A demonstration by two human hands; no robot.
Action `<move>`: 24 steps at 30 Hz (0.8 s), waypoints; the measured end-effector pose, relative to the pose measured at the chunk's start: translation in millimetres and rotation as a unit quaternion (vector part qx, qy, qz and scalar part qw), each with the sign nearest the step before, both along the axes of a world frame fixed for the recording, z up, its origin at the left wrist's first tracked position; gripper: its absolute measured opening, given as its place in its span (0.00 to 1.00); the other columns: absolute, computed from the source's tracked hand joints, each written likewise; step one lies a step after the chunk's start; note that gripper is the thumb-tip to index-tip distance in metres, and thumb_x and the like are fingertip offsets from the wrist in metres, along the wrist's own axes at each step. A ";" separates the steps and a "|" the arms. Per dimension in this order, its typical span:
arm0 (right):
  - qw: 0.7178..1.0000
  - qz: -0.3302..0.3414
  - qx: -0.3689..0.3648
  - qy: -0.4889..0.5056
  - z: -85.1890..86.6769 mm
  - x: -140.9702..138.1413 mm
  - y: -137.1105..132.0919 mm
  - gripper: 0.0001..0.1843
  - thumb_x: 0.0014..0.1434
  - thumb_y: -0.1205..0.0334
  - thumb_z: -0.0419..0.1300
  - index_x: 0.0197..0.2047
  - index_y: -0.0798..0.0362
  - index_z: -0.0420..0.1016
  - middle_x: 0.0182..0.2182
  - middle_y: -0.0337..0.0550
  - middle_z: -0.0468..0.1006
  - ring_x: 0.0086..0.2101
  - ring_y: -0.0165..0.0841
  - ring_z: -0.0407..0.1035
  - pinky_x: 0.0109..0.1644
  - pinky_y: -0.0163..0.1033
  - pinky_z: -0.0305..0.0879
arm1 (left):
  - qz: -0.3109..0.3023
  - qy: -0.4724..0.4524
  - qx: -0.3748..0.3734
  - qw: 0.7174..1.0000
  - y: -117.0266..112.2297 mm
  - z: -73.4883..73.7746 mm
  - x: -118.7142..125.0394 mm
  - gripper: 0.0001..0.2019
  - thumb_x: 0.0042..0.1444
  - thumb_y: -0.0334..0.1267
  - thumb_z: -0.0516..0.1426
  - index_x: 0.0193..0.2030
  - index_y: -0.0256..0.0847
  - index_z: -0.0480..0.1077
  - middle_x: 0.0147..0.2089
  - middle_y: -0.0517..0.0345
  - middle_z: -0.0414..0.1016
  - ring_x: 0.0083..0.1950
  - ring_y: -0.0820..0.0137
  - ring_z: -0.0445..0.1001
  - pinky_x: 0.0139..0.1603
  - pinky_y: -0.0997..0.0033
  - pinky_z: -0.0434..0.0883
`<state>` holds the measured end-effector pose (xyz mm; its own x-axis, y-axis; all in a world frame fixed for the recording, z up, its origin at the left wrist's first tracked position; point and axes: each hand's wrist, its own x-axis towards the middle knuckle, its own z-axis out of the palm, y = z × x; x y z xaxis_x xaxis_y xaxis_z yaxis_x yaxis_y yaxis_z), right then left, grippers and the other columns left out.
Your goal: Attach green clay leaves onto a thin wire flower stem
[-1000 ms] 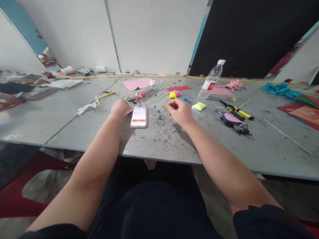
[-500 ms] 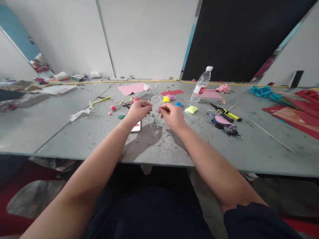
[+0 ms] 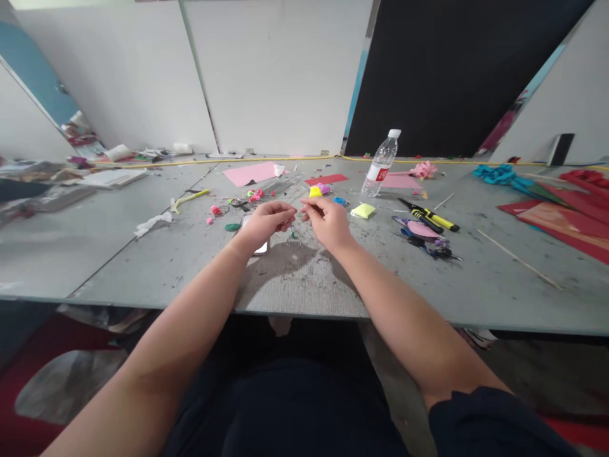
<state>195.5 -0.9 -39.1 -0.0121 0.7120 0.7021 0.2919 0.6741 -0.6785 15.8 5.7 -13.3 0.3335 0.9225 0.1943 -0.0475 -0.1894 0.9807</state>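
My left hand (image 3: 264, 221) and my right hand (image 3: 326, 219) are raised close together above the grey table (image 3: 476, 279), fingertips almost meeting. Both have the fingers curled into a pinch around something very small between them that I cannot make out. A phone (image 3: 259, 246) lies on the table under my left hand, mostly hidden by it. Small green, pink and red bits (image 3: 232, 226) are scattered just beyond the hands.
A plastic water bottle (image 3: 379, 164) stands behind the hands to the right. Yellow-black cutters (image 3: 428, 216), scissors (image 3: 431, 244), pink paper (image 3: 251, 171), yellow clay (image 3: 363, 210), thin wooden sticks (image 3: 518, 258) and red sheets (image 3: 561, 219) lie around. Papers pile up at far left.
Over the last second my left hand left the phone and rose to meet the right hand; both now pinch together above the table. The view has shifted a little.
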 end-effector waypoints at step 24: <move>0.995 -0.011 0.023 -0.101 2.5 2.4 -4.5 0.12 0.69 0.58 0.57 0.33 0.50 0.73 0.30 0.43 0.76 0.35 0.37 0.72 0.45 0.44 0.66 | -0.018 0.060 0.016 0.998 -11.4 -0.9 12.3 0.14 0.62 0.33 0.59 0.24 0.38 0.70 0.21 0.61 0.68 0.24 0.77 0.64 0.28 0.73 0.60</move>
